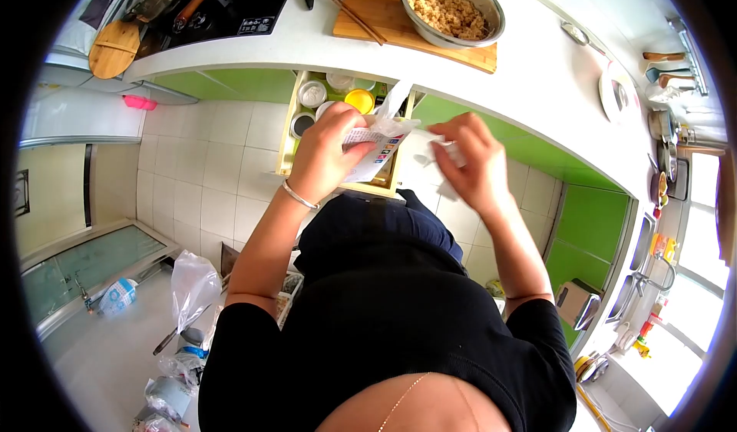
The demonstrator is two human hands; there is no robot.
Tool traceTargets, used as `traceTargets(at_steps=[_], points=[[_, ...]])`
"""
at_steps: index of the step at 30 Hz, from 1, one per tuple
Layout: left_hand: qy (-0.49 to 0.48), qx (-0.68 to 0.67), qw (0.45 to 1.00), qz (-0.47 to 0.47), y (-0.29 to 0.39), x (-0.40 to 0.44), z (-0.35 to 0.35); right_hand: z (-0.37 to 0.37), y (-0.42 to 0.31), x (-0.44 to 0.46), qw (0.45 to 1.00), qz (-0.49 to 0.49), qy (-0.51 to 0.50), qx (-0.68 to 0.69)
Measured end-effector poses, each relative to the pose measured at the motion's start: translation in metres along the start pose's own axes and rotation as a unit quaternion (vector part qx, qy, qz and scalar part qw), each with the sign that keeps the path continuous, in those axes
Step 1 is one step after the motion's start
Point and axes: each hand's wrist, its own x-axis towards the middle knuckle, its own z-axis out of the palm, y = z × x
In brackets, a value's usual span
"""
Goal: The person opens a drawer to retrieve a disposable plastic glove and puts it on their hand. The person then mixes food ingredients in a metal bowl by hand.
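Note:
In the head view my left hand [326,149] is closed on a white printed packet [376,152] with small coloured squares, held above an open drawer [290,129]. Clear plastic [394,102] sticks up from the packet's top. To the right, my right hand [470,159] has its fingers bent together, slightly blurred. Something whitish shows at its fingertips, too smeared to name. Under the hands the drawer holds several jars, among them one with a yellow lid [359,100] and one with white contents [312,94].
On the counter [307,59] a steel bowl of crumbly food [451,9] stands on a wooden board [384,17] beside chopsticks [355,17]. A black stove [230,17] with a pot is at the upper left. Sinks [639,244] are at the right.

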Motion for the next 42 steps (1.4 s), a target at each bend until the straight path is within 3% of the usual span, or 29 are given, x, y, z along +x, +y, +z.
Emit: traceTargets(at_steps=[2,4,7,9,12,13,14,16,17,18,20,21,22,24,25,27,28,30,32,36,38,42], points=[[0.001,0.015,1.0,0.008,0.003,0.0,0.003,0.016,-0.014,0.01,0.997,-0.075,0.034,0.009],[0.004,0.033,0.999,0.036,0.007,-0.001,0.006,0.025,-0.015,0.01,0.997,-0.049,-0.055,0.038],[0.006,0.049,0.995,0.083,0.005,-0.006,0.011,0.029,-0.02,0.01,0.993,0.021,-0.11,0.021],[-0.012,0.073,0.986,0.151,0.0,-0.009,0.015,0.031,-0.017,0.011,0.973,0.054,-0.224,-0.017],[-0.001,0.059,0.989,0.135,-0.004,-0.016,0.022,0.038,-0.015,0.008,0.971,0.011,-0.238,-0.018],[0.011,0.026,0.997,0.068,-0.003,-0.018,0.021,0.036,-0.017,0.007,0.981,0.03,-0.188,0.016],[0.013,0.027,0.997,0.067,-0.005,-0.016,0.02,0.033,-0.017,0.005,0.997,-0.004,-0.074,0.021],[0.032,0.011,0.999,0.028,-0.009,-0.014,0.016,0.024,-0.02,0.003,0.999,-0.01,0.04,0.014],[0.041,0.008,0.998,0.036,-0.011,-0.015,0.017,0.019,-0.017,0.004,0.997,-0.009,0.067,0.02],[0.04,0.006,0.999,0.033,-0.014,-0.017,0.019,0.019,-0.007,0.001,0.995,0.068,0.047,0.049],[-0.013,0.013,0.995,0.098,-0.021,-0.019,0.024,0.029,0.024,-0.012,0.918,0.327,-0.077,0.212],[-0.007,0.03,0.993,0.118,-0.022,-0.02,0.031,0.036,0.041,-0.024,0.859,0.388,-0.157,0.294],[0.007,0.037,0.979,0.201,-0.028,-0.02,0.037,0.045,0.044,-0.033,0.782,0.412,-0.194,0.426],[0.008,0.074,0.967,0.245,-0.033,-0.028,0.055,0.06,0.037,-0.051,0.705,0.455,-0.206,0.503],[0.001,0.082,0.965,0.251,-0.037,-0.034,0.062,0.074,0.039,-0.061,0.691,0.479,-0.155,0.519],[-0.024,0.102,0.972,0.209,-0.046,-0.041,0.073,0.088,0.039,-0.065,0.643,0.534,-0.062,0.545],[-0.021,0.093,0.979,0.182,-0.049,-0.044,0.076,0.094,0.045,-0.065,0.642,0.538,-0.063,0.543],[-0.044,0.107,0.984,0.133,-0.059,-0.051,0.08,0.119,0.067,-0.079,0.608,0.57,0.056,0.549],[-0.067,0.122,0.987,0.083,-0.07,-0.062,0.085,0.142,0.091,-0.089,0.61,0.584,0.063,0.532],[-0.012,0.005,0.997,-0.075,-0.097,-0.096,0.089,0.187,0.129,-0.078,0.623,0.626,0.127,0.451],[0.022,-0.02,0.99,-0.135,-0.107,-0.114,0.088,0.216,0.159,-0.078,0.669,0.593,0.163,0.417],[0.085,-0.078,0.955,-0.274,-0.143,-0.169,0.097,0.259,0.194,-0.046,0.645,0.63,0.221,0.372]])
